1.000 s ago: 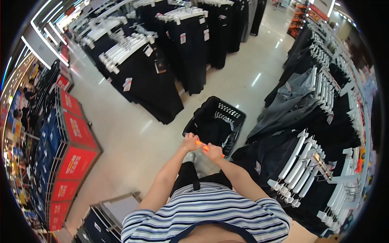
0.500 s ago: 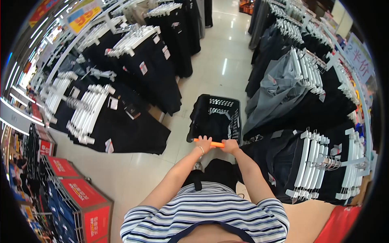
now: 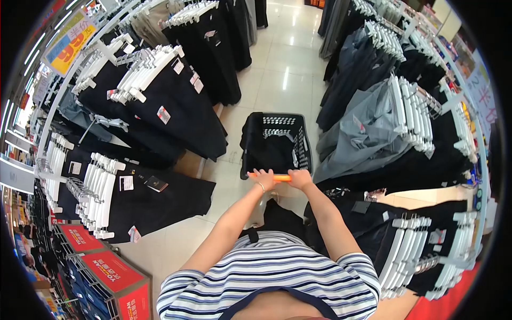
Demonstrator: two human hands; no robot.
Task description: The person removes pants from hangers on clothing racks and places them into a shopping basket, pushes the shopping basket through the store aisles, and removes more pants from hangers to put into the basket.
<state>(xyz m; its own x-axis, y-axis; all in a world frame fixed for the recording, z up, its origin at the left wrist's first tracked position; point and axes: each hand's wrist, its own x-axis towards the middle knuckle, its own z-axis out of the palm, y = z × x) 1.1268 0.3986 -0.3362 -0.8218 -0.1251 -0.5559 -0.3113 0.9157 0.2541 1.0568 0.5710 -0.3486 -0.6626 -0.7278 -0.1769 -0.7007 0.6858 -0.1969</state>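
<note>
An orange handle (image 3: 281, 177) runs across the near side of a black shopping basket cart (image 3: 305, 140). My left hand (image 3: 264, 179) is wrapped round its left part, with a bracelet at the wrist. Round the right end of the same handle, my right hand (image 3: 300, 178) is closed. A short stretch of orange shows between the two hands. Dark cloth (image 3: 269, 151) lies in the basket and hangs over its left edge. The basket's right side shows rows of holes.
Black trousers (image 3: 165, 200) on white hangers line the left side. Grey trousers (image 3: 362, 130) and dark ones hang close on the right. A pale tiled floor (image 3: 277, 80) runs ahead between the racks. Red display bins (image 3: 114, 272) stand at the lower left.
The view has turned right and moved forward into the aisle between the racks. The basket has come along, now pointing straight up the aisle. Both hands have stayed on the handle.
</note>
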